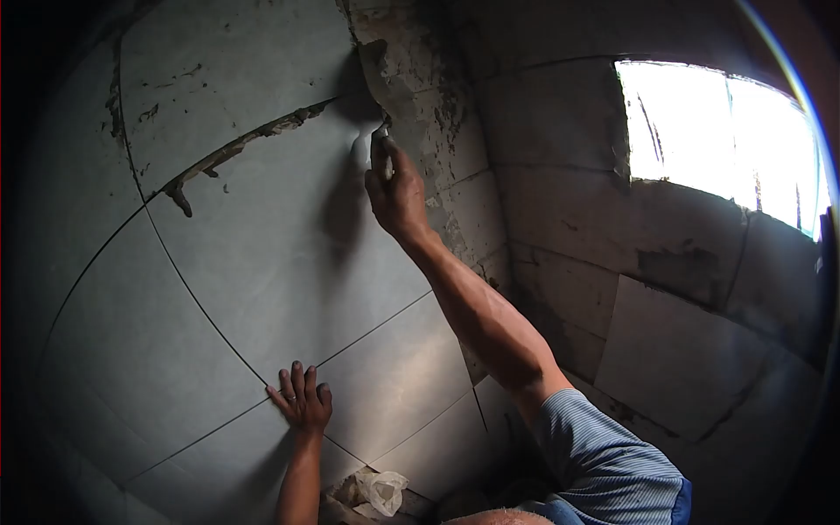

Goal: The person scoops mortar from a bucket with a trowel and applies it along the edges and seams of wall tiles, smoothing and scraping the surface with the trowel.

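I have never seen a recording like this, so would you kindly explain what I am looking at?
There is no machine here: this one picture comes from a camera worn on the worker's head, looking forward and down. The bare left hand lies spread on the tiled wall. The bare right hand grips a small hand tool, partly hidden in the grasp. Higher on the wall, dark residue runs in a ragged line. Some crumpled pale wrapping lies at the bottom.
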`<state>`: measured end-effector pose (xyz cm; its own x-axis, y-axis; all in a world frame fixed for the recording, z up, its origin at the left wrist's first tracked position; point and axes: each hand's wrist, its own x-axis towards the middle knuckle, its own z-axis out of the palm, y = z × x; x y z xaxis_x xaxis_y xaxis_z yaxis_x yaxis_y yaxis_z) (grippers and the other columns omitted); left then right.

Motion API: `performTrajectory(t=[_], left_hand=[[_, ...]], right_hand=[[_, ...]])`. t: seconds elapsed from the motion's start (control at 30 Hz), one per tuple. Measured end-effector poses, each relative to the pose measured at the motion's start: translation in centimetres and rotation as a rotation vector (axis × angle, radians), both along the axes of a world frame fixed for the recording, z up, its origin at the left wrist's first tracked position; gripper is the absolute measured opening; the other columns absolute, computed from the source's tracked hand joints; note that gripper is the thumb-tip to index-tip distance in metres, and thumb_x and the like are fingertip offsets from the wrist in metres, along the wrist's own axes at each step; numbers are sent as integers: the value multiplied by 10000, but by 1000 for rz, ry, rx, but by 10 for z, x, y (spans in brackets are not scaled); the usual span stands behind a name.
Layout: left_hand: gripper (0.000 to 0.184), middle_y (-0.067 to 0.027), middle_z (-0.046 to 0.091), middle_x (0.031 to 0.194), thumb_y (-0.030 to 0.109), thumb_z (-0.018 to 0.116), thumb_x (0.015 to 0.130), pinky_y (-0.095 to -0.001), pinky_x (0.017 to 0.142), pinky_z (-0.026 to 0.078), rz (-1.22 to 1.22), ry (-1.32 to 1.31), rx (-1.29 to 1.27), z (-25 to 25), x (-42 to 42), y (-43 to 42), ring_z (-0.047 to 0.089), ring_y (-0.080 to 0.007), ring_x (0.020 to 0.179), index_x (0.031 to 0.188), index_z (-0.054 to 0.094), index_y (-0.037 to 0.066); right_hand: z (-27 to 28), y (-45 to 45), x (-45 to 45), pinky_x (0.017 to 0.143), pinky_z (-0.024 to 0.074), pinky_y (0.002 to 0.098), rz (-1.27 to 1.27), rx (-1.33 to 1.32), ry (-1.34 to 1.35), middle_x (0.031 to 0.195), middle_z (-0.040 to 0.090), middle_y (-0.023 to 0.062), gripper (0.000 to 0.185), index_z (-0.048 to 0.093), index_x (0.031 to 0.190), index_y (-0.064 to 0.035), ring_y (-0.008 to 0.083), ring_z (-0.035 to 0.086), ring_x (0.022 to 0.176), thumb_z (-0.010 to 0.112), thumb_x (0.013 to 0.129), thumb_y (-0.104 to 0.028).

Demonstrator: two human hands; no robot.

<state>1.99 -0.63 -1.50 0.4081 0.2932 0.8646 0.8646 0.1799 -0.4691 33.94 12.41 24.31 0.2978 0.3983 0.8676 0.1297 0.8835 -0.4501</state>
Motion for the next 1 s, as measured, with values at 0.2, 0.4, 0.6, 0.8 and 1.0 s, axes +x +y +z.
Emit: performTrajectory(t=[0.2,0.4,0.6,0.8,1.0], left_hand=[[410,-91,402,1506,355,420,994,-633,1149,81,-26,-10,2,-2,-3,2,243,-327,1458,1339,491,146],[412,-90,399,1510,350,432,986,-633,1149,77,-20,-20,-5,-1,-4,1,239,-324,1460,1340,492,148],[425,-67,403,1512,349,453,973,-629,1154,53,-35,-43,-13,-3,-4,2,234,-314,1462,1355,486,166],[442,-62,408,1509,354,474,961,-628,1157,44,-47,-59,-11,-6,-2,4,240,-314,1459,1367,476,177],[404,-95,428,1487,341,472,967,-637,1149,92,-44,-41,3,-2,0,1,276,-329,1444,1320,510,147]], right_hand=[[-18,-35,53,505,526,299,651,-78,188,1046,597,168,596,347,1447,16,181,623,728,570,929,-175],[27,-11,55,496,516,304,253,-125,104,910,623,135,547,396,1423,12,157,608,661,542,937,-194],[20,-23,40,474,492,286,271,-167,2,894,621,117,543,383,1433,15,137,584,652,527,945,-176],[12,-4,114,507,445,229,1057,-100,63,1039,581,141,550,372,1443,-4,146,557,692,486,947,-211],[34,-5,107,518,454,255,876,-67,96,1018,591,139,556,375,1445,5,148,563,703,485,937,-194]])
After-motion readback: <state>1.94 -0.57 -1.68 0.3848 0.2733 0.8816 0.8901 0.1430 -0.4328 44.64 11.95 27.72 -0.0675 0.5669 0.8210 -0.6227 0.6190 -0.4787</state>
